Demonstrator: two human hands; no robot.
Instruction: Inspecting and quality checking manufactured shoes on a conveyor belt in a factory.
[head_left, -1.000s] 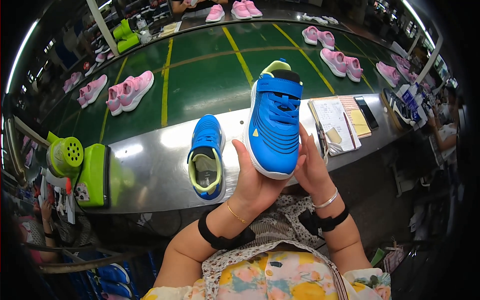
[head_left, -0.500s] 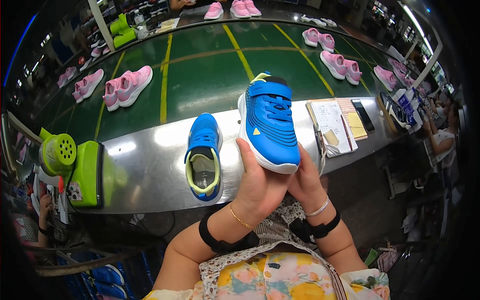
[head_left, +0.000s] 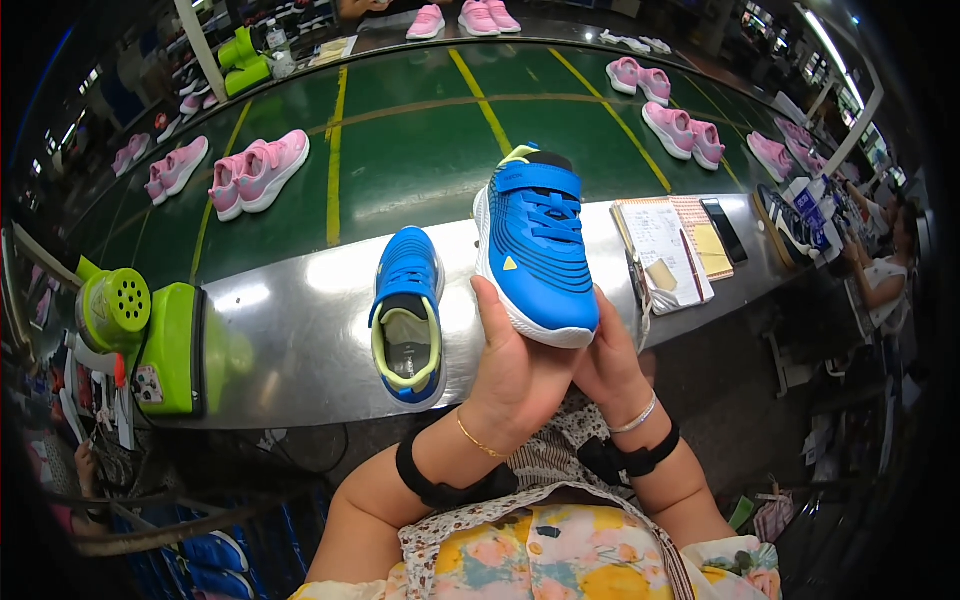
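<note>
I hold a bright blue sneaker [head_left: 535, 250] with black stripes, a strap and a white sole, its toe toward me, above the steel counter's near edge. My left hand [head_left: 515, 375] cups the toe and sole from below. My right hand [head_left: 612, 362] supports the same end from the right, partly hidden behind the left. The matching blue sneaker [head_left: 408, 315] with a yellow-green lining lies on the steel counter [head_left: 290, 340] just left of my hands, its opening facing up.
A green machine [head_left: 150, 335] stands at the counter's left end. A notebook with a pen, yellow notes and a phone [head_left: 675, 250] lie to the right. Pink sneaker pairs [head_left: 258, 170] ride the green belt beyond. Another person [head_left: 885, 270] sits far right.
The held sneaker has tilted and shifted slightly left and lower in my hands, now showing more of its side. The second sneaker has not moved.
</note>
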